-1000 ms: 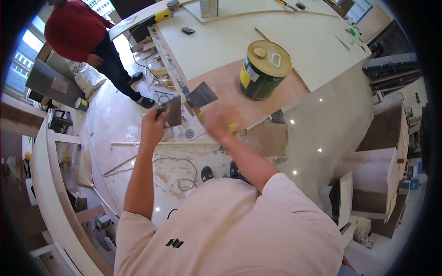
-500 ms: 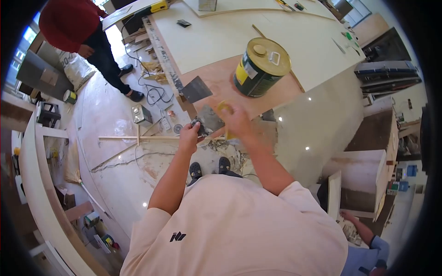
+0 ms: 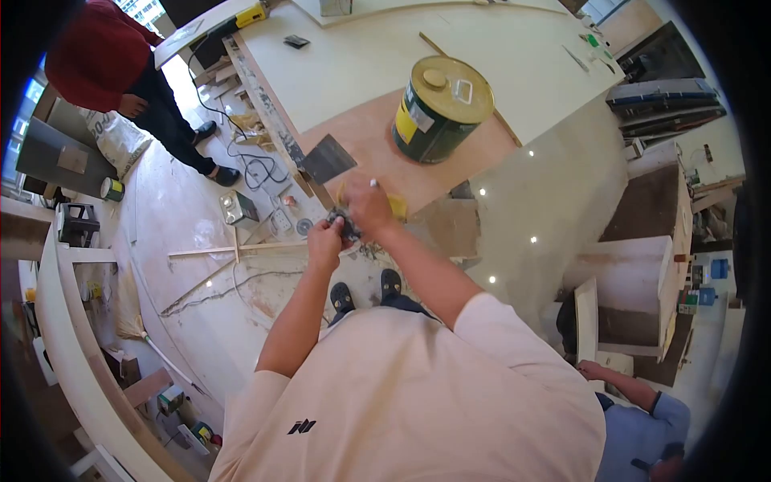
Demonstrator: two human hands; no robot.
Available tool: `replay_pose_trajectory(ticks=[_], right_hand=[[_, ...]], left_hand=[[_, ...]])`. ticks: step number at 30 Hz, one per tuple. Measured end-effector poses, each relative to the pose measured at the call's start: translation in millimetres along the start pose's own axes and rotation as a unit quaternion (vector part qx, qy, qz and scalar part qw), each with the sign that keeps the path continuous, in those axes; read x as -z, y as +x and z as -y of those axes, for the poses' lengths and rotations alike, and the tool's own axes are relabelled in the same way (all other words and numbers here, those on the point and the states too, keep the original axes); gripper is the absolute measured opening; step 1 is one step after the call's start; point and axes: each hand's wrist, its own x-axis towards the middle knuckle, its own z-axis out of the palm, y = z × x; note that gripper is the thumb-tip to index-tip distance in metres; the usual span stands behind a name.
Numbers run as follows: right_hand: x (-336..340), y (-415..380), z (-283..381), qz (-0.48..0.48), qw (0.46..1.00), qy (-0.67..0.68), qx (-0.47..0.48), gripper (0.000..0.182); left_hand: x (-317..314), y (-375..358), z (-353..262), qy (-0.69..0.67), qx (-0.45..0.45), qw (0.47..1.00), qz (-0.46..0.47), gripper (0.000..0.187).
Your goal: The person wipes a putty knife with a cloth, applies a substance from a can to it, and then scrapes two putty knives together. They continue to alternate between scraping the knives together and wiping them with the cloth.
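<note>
My left hand [image 3: 324, 244] is closed on a dark, smeared lump [image 3: 347, 228], its thumb pressed on top. Right against it, my right hand [image 3: 369, 207] is closed around a yellow thing [image 3: 397, 207] that shows on both sides of the fist; a small white tip pokes out by the fingers. Most of what lies between the hands is hidden. Just beyond them, a flat grey metal sheet [image 3: 328, 161] lies on the corner of the reddish plywood [image 3: 458, 173]. A green and yellow can [image 3: 443, 108] with a gold lid stands on that plywood.
A pale board [image 3: 353, 64] covers the worktable. A person in red [image 3: 104, 56] stands at the far left, another in a blue-grey shirt [image 3: 642, 426] at lower right. Cables [image 3: 261, 169], a square tin [image 3: 238, 209] and wood strips [image 3: 241, 249] lie on the floor.
My right hand has moved left, up against my left hand. The grey flat blade seen between the hands before is now hidden. The view has shifted slightly.
</note>
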Motion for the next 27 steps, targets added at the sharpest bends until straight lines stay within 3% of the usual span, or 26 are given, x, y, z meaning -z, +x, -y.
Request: replay_pose_trajectory(ticks=[2, 5, 10, 14, 17, 20, 23, 27], right_hand=[[-3, 25, -7, -0.023, 0.998, 0.027, -0.058, 0.011], [8, -12, -7, 0.025, 0.999, -0.035, 0.005, 0.010], [83, -71, -54, -0.022, 0.995, -0.017, -0.094, 0.013], [125, -36, -25, -0.075, 0.978, 0.004, -0.193, 0.015], [134, 3, 3, -0.096, 0.982, 0.069, -0.149, 0.016], [131, 31, 13, -0.111, 0.985, 0.099, -0.083, 0.020], [116, 51, 5, -0.065, 0.996, 0.060, -0.008, 0.023], [88, 88, -10, 0.043, 0.999, -0.032, 0.004, 0.028]], left_hand=[[2, 3, -1, -0.022, -0.004, 1.000, 0.010, 0.020], [5, 8, -1, -0.036, 0.028, 0.999, 0.022, 0.019], [4, -1, -7, -0.044, 0.029, 0.998, 0.045, 0.020], [14, -3, -20, -0.055, 0.042, 0.992, 0.104, 0.020], [22, 9, -15, 0.172, 0.004, 0.974, 0.147, 0.025], [24, 6, -31, 0.244, 0.041, 0.961, 0.128, 0.033], [28, 43, -31, 0.153, -0.029, 0.988, -0.014, 0.040], [13, 91, -63, 0.085, -0.165, 0.980, -0.072, 0.042]])
